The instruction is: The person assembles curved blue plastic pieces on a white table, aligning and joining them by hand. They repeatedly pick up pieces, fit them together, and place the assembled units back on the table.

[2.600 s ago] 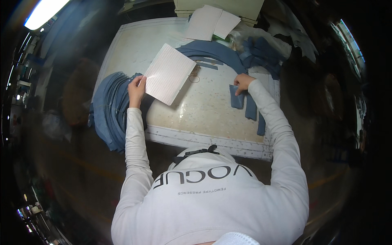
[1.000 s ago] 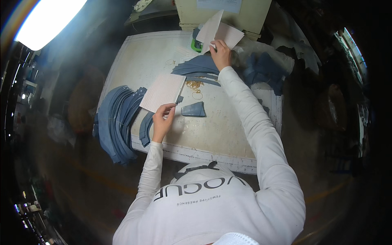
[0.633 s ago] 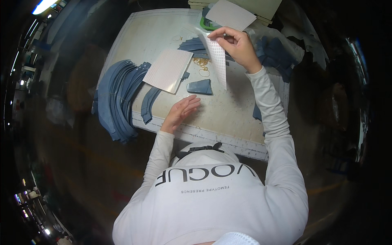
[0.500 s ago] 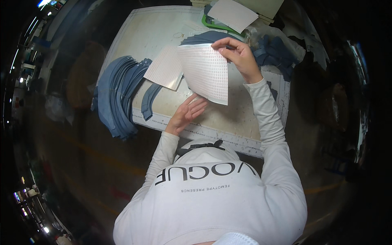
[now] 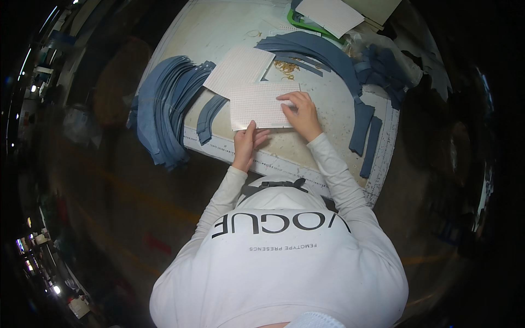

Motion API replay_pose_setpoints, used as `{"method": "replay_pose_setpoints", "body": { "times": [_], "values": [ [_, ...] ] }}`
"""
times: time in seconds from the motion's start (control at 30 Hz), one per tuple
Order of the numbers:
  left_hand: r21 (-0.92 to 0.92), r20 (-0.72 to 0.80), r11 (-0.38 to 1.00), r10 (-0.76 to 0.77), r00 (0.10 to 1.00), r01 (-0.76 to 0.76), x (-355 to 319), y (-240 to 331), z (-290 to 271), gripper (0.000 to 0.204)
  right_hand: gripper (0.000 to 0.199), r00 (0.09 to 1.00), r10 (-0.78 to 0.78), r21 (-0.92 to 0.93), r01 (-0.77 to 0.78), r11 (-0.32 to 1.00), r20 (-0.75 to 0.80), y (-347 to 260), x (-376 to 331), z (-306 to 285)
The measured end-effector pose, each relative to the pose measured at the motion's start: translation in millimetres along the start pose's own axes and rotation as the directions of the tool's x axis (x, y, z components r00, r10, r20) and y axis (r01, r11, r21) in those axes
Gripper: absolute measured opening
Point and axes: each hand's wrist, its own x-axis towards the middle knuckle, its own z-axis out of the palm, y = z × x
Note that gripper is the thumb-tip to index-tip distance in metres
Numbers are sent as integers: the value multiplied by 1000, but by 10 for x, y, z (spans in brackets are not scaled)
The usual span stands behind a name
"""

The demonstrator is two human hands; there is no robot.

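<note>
A pale sheet of small grid-printed labels lies tilted over the near middle of the table. My left hand grips its near edge, thumb on top and fingers underneath. Over the sheet's right part is my right hand, its fingers bent, with a gap between thumb and forefinger; nothing shows between them. A second label sheet lies behind and to the left, partly under the held one. Beside it a short stack of curved blue fabric pieces pokes out.
A large fanned stack of blue fabric pieces hangs over the table's left edge. More curved blue strips arc across the back and right. Yellowish bands lie in between. A green tray and bagged dark-blue fabric stand at the back right.
My right hand has come down and nearer from the sheet's raised far corner onto its surface. The sheet has tipped flatter, and my left thumb now lies over its near edge.
</note>
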Motion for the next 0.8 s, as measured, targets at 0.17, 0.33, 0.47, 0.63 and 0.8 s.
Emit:
{"method": "replay_pose_setpoints", "body": {
  "times": [0.17, 0.33, 0.47, 0.63, 0.8],
  "values": [
    [19, 10, 998, 61, 998, -61, -43, -9, -28, 27, 20, 997, 33, 63, -37, 997, 67, -332, -291, 259],
    [-188, 10, 982, 40, 999, -38, -11, -24, -63, 23, 21, 998, 39, 52, -41, 998, 43, -311, -439, 362],
    [-59, 1, 998, -3, 1000, 3, 31, -53, -28, 19, 21, 997, 72, 108, -76, 991, 43, -281, -474, 410],
    [36, 5, 999, -21, 1000, 21, 10, -46, -7, 17, 20, 991, 135, 171, -137, 976, 27, -258, -464, 394],
    [56, 17, 997, 44, 999, -45, -15, -57, 27, 18, 19, 992, 123, 146, -123, 981, 15, -248, -445, 368]
  ]
}}
